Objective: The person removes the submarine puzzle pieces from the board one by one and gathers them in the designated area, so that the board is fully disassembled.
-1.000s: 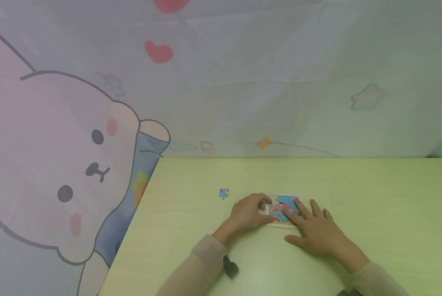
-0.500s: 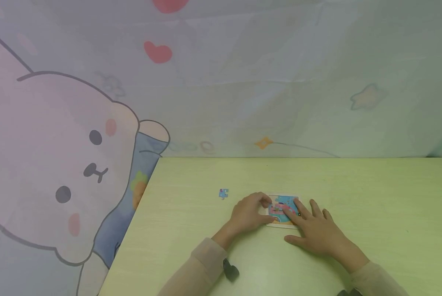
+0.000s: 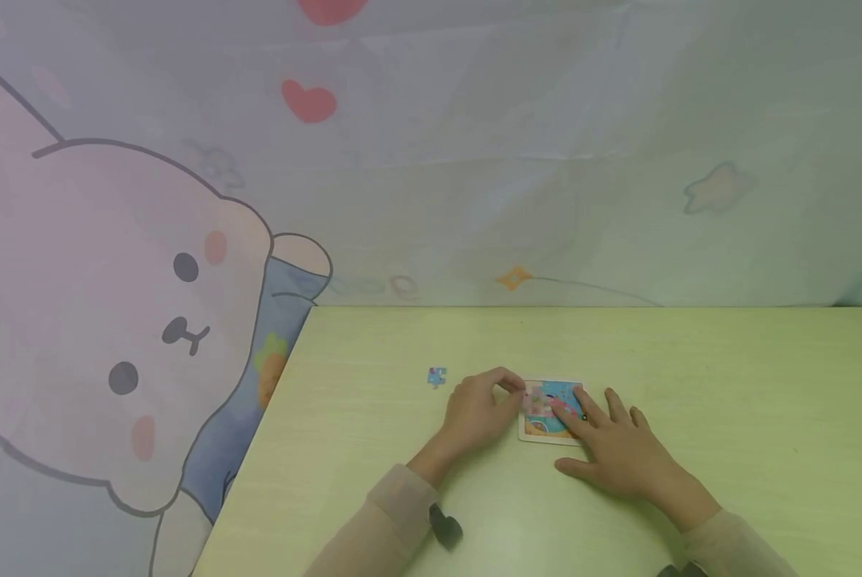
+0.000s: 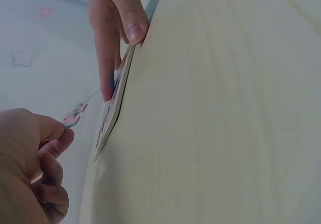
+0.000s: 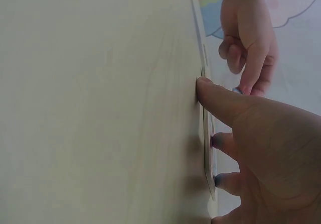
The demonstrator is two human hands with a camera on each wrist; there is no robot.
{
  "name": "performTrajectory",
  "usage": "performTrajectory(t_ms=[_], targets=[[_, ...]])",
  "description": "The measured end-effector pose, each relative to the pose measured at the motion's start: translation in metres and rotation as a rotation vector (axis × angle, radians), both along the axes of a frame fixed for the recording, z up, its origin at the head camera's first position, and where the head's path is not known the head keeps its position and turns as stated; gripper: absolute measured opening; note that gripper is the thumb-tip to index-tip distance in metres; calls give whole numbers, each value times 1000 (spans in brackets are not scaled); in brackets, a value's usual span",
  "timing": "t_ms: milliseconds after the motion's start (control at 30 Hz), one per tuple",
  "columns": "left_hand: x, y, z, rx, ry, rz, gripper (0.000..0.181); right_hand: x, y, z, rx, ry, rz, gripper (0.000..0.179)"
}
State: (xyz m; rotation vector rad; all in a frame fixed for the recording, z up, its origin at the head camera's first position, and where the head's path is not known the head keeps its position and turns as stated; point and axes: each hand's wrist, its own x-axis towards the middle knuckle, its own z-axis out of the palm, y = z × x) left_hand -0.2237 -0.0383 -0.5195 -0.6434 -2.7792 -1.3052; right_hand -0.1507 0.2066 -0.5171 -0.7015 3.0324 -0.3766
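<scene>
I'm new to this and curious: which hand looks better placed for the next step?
Probably the left hand: it pinches a puzzle piece, so could move it directly. The right hand rests on the puzzle, perhaps steadying it.

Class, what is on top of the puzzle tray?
Fingers of the right hand rest on the puzzle tray, whose blue, pink and orange picture partly shows. The left hand holds a puzzle piece clear of it. Anything beneath the fingers is covered.

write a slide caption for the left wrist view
Left grip pinches a jigsaw piece near the puzzle board; right grip touches that board.
</scene>
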Motion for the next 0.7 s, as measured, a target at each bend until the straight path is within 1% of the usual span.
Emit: performTrajectory(t_ms=[100, 200, 333, 433, 500, 700], targets=[[-1, -7, 5, 3, -2, 35, 9, -1, 1, -2, 2, -1, -2, 79], [-2, -20, 8, 6, -2, 44, 12, -1, 1, -4, 2, 1, -3, 80], [-3, -44, 11, 9, 11, 33, 15, 0, 1, -4, 4, 2, -9, 80], [-3, -63, 11, 12, 18, 38, 17, 1, 0, -3, 5, -2, -14, 80], [-2, -77, 11, 11, 14, 52, 17, 2, 0, -3, 4, 0, -15, 80], [1, -111, 3, 10, -39, 131, 16, 4, -1, -6, 7, 11, -15, 81]])
